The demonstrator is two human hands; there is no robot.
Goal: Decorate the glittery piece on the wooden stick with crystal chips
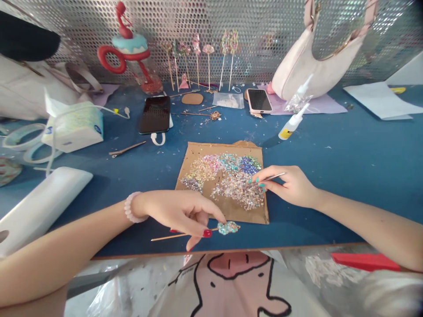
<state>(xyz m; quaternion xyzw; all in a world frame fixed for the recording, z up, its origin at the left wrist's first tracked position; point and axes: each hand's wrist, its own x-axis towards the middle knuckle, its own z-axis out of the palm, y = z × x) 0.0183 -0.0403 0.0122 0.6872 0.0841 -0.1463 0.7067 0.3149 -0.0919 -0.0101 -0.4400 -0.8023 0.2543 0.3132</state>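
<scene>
My left hand [185, 214] is closed on a thin wooden stick [168, 237], low in front of the cardboard. At the stick's right end sits a lump covered in blue-green sequins [228, 227]. My right hand [291, 185] pinches slim metal tweezers [275, 177], their tips down among the sequins. A square of brown cardboard [220, 213] carries loose sequins [244, 189] in patches of silver-pink, yellow, pink, turquoise, dark blue and green. The tweezer tips are too small and hidden to show whether a sequin is between them.
Decorated sticks [209, 66] stand along the perforated metal screen [251, 13] at the back. A glue bottle [292, 123] stands right of the cardboard. Phones [154, 114], a tissue pack [77, 127], a hair clip [127, 149], a red-handled cup [130, 53] and a white handbag [297, 66] surround it.
</scene>
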